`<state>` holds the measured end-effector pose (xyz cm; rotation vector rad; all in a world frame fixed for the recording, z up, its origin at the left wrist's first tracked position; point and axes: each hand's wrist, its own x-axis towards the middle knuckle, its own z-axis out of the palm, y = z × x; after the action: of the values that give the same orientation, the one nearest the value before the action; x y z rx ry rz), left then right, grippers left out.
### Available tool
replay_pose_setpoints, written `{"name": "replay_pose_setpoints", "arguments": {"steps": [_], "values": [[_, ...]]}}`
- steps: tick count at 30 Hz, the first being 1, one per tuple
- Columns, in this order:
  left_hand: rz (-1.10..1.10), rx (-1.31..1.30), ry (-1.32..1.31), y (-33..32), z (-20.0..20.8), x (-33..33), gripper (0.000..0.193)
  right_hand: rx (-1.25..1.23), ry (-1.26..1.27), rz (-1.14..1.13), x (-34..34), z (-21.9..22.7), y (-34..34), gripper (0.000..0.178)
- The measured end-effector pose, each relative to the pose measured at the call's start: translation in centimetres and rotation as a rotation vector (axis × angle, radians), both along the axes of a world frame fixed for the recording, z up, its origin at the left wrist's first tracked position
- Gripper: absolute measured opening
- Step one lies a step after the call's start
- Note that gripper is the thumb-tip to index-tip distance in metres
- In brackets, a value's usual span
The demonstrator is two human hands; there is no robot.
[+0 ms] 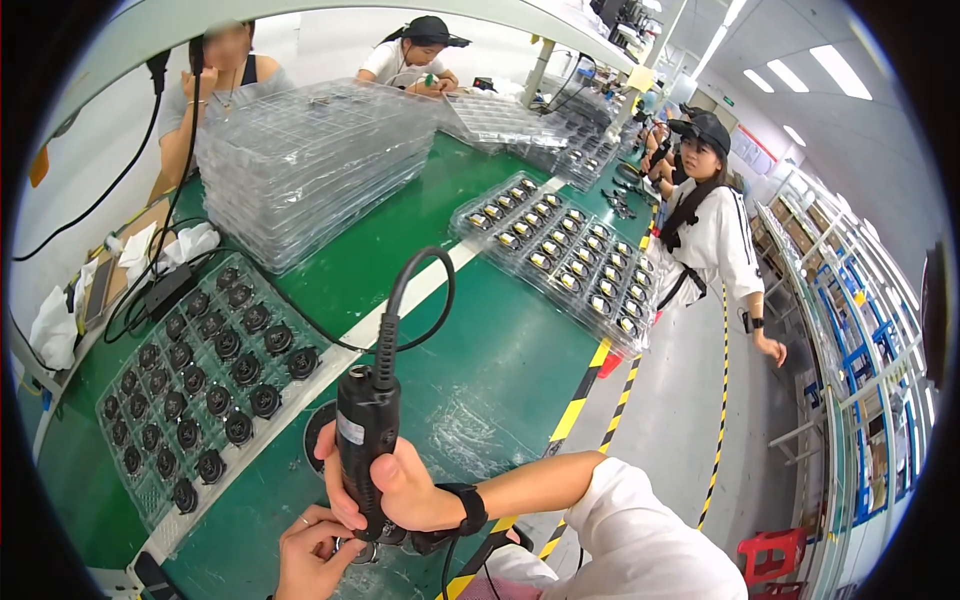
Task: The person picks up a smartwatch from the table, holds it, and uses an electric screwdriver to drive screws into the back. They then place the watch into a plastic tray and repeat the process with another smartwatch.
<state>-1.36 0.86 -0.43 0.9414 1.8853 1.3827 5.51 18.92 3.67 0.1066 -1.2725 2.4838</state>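
Note:
My right hand (405, 485) is wrapped round a black corded electric screwdriver (366, 430), held upright with its tip down and its cable looping off the top. Just below and left of it, my left hand (312, 555), with a ring on one finger, pinches a small round dark part (365, 553) under the tool's tip. The tip and most of that part are hidden by my fingers. Behind my right hand a dark disc (318, 435) shows in part on the green bench. To the left lies a clear plastic tray (130, 490) with several round black parts (238, 428).
A tall stack of clear trays (300, 180) stands at the back left. A second filled tray (480, 230) lies far right, by the striped bench edge (580, 400). A co-worker (705, 220) stands at right; two people sit across the bench. Red stools (770, 555) are lower right.

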Motion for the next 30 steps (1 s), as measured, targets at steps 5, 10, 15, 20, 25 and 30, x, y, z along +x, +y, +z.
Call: {"name": "replay_pose_setpoints", "arguments": {"steps": [5,10,15,20,25,30], "values": [[-0.006,-0.019,-0.006,0.3,0.5,0.0,0.022,0.027,0.127,0.034,-0.2,-0.9,0.3,0.066],[-0.035,-0.039,0.008,0.2,0.8,-0.1,0.032,0.015,0.157,0.078,-0.3,-1.1,0.4,0.068],[-0.038,-0.066,0.049,0.0,0.4,-0.2,0.037,0.012,0.175,0.104,-0.3,-0.9,0.4,0.071],[-0.030,-0.070,0.045,0.1,1.0,0.0,0.034,-0.006,0.180,0.096,-0.4,-0.8,0.4,0.072],[-0.052,-0.085,0.040,0.2,0.6,-0.1,0.031,-0.019,0.159,0.078,-0.2,-0.7,0.8,0.073],[-0.052,-0.061,0.053,-0.1,0.3,-0.1,0.028,0.002,0.148,0.098,-0.1,-0.4,0.6,0.074]]}}
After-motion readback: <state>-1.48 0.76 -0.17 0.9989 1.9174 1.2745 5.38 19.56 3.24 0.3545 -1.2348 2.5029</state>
